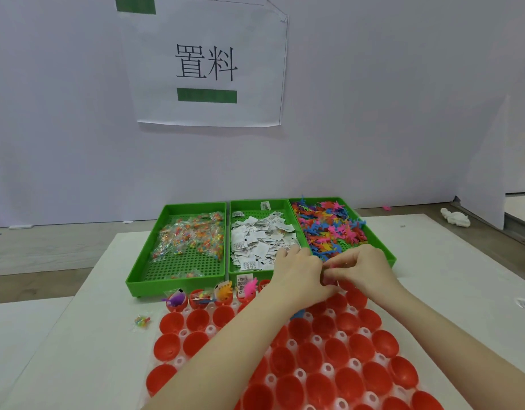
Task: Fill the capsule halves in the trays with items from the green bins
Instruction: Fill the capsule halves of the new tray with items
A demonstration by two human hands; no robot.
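Three green bins (178,279) hold bagged beads, paper slips, toys; hands (329,273) pinch something unclear

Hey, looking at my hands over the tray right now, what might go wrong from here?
1. Both hands, left hand and right hand, pinch something small between them; it is too hidden to identify and might slip.
2. Your forearms lie across the red capsule halves, so pulling back could knock some loose.
3. One candy packet already lies on the table outside the tray; it may get missed.
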